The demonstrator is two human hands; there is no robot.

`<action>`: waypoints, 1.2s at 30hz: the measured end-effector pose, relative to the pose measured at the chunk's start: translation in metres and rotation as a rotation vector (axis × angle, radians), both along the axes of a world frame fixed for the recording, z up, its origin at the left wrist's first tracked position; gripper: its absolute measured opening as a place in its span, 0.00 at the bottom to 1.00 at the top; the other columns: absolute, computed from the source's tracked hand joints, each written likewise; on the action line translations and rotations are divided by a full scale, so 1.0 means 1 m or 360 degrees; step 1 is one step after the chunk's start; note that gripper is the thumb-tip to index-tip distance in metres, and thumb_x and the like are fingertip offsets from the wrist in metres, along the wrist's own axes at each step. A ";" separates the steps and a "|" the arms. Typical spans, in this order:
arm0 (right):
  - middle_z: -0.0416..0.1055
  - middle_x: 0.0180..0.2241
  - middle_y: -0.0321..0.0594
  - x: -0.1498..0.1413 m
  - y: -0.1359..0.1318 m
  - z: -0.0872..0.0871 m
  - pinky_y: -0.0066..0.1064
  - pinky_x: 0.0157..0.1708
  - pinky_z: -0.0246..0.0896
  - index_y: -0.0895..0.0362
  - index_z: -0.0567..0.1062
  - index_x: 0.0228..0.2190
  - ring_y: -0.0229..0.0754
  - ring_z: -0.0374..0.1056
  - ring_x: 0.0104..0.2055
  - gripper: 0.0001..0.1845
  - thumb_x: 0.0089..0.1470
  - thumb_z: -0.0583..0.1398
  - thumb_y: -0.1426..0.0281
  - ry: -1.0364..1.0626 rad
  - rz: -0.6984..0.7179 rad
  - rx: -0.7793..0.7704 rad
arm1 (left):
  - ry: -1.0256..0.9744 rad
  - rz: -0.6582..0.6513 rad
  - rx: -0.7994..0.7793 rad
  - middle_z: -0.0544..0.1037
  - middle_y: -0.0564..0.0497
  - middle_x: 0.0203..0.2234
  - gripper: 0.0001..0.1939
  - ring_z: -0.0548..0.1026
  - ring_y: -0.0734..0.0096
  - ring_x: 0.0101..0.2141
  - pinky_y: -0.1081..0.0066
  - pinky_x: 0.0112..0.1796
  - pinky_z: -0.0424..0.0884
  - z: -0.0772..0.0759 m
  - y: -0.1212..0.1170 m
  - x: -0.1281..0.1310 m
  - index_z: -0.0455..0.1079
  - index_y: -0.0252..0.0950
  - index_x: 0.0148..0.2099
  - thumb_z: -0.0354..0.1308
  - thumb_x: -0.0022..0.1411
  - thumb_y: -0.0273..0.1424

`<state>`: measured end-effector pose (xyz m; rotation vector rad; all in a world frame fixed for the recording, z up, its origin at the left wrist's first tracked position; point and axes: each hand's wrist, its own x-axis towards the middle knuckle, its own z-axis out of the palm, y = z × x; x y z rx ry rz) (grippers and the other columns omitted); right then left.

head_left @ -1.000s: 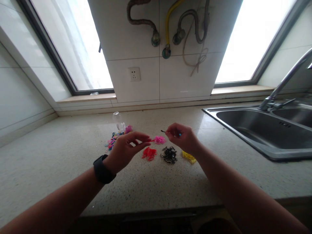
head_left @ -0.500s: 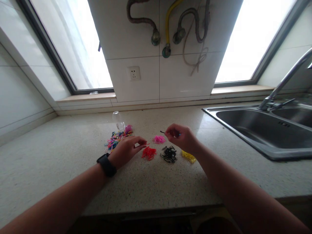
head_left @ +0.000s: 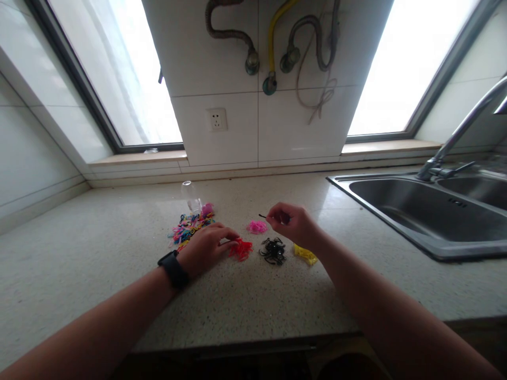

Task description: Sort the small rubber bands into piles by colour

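My left hand (head_left: pixel 209 245), a dark watch on its wrist, reaches over the left edge of a pile of red rubber bands (head_left: pixel 241 250). Its thumb and forefinger pinch a red band at the pile, where red runs into red. Higher up and to the right, my right hand (head_left: pixel 291 221) is closed, with a thin black rubber band (head_left: pixel 262 215) sticking out from its fingertips. Below that hand lie a pink pile (head_left: pixel 257 227), a black pile (head_left: pixel 273 251) and a yellow pile (head_left: pixel 304 254), partly covered by my right wrist. A mixed-colour heap (head_left: pixel 186 228) is beyond my left hand.
A clear plastic bottle or cup (head_left: pixel 190 196) and a pinkish-purple object (head_left: pixel 207 210) sit behind the mixed heap. A steel sink (head_left: pixel 396 211) with a faucet (head_left: pixel 447 142) is set into the counter (head_left: pixel 237 311) on the right. Behind rises a tiled wall (head_left: pixel 297 132).
My left hand has brought its red band down to the red pile. My right hand stays nearly where it was, still pinching the black band.
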<state>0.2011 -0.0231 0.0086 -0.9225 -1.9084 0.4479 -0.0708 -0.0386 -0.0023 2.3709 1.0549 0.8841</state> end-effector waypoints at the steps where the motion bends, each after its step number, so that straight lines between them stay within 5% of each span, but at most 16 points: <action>1: 0.64 0.21 0.31 -0.001 0.000 0.000 0.26 0.22 0.51 0.58 0.75 0.29 0.31 0.54 0.22 0.07 0.54 0.63 0.66 0.0036 0.0014 -0.0029 | -0.0020 0.0000 -0.0015 0.80 0.46 0.33 0.09 0.73 0.66 0.30 0.69 0.38 0.67 0.000 0.000 0.000 0.80 0.42 0.41 0.63 0.62 0.38; 9: 0.65 0.22 0.32 -0.006 -0.005 0.007 0.26 0.21 0.49 0.59 0.76 0.29 0.31 0.54 0.22 0.11 0.52 0.64 0.63 0.0394 0.0120 -0.0336 | 0.0209 0.0104 0.0141 0.80 0.47 0.37 0.14 0.75 0.65 0.36 0.65 0.41 0.69 -0.007 0.007 -0.005 0.78 0.40 0.45 0.54 0.69 0.40; 17: 0.59 0.18 0.28 -0.006 -0.007 0.018 0.27 0.18 0.43 0.57 0.75 0.27 0.30 0.49 0.19 0.13 0.49 0.66 0.59 0.0870 0.0244 -0.0639 | 0.0256 0.0234 0.0221 0.80 0.50 0.36 0.11 0.76 0.65 0.37 0.64 0.42 0.69 -0.011 0.010 -0.006 0.76 0.41 0.43 0.56 0.68 0.40; 25: 0.58 0.17 0.28 -0.005 -0.007 0.018 0.28 0.18 0.42 0.57 0.75 0.27 0.30 0.48 0.19 0.13 0.49 0.66 0.59 0.0885 0.0287 -0.0678 | 0.0246 0.0281 0.0208 0.80 0.50 0.34 0.12 0.76 0.66 0.36 0.65 0.40 0.69 -0.010 0.012 -0.006 0.76 0.40 0.42 0.55 0.68 0.40; 30: 0.62 0.20 0.31 0.003 -0.008 0.018 0.28 0.21 0.46 0.58 0.77 0.30 0.31 0.52 0.21 0.15 0.53 0.63 0.58 0.0429 0.0172 -0.0519 | 0.0255 0.0281 0.0199 0.80 0.51 0.34 0.12 0.76 0.66 0.35 0.66 0.39 0.69 -0.010 0.011 -0.007 0.76 0.40 0.41 0.55 0.68 0.39; 36: 0.73 0.26 0.37 0.017 -0.005 0.013 0.29 0.30 0.51 0.56 0.81 0.33 0.34 0.62 0.27 0.10 0.57 0.61 0.64 -0.0871 0.0076 -0.0149 | 0.0258 0.0283 0.0186 0.80 0.51 0.34 0.12 0.75 0.67 0.34 0.67 0.38 0.69 -0.010 0.011 -0.007 0.76 0.40 0.41 0.54 0.69 0.39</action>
